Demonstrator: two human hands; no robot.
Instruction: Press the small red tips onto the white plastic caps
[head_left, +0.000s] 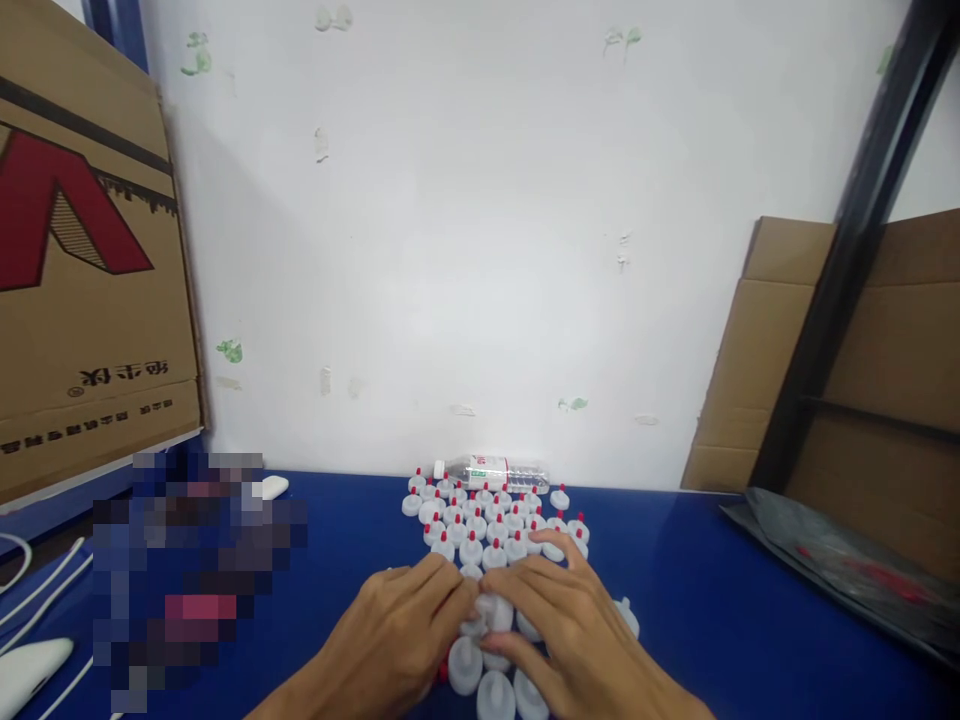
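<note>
Several white nozzle caps with red tips (pixel 471 548) stand on the blue table in loose rows beyond my hands. Closer to me are white nozzle caps without red tips (pixel 465 664). My right hand (pixel 559 615) curls its thumb and fingers round one white nozzle cap (pixel 496 612). Pressed close to that cap from the left, my left hand (pixel 412 620) is closed, its fingertips by the nozzle. What the left fingers pinch is hidden. A bit of red (pixel 442 670) shows under the left hand.
A clear plastic bottle (pixel 491 473) lies against the white wall behind the caps. At left are a large cardboard box (pixel 90 320), white cables (pixel 52 590) and a blurred-out patch. A dark plastic bag (pixel 847 560) lies at right, near leaning cardboard (pixel 765 350).
</note>
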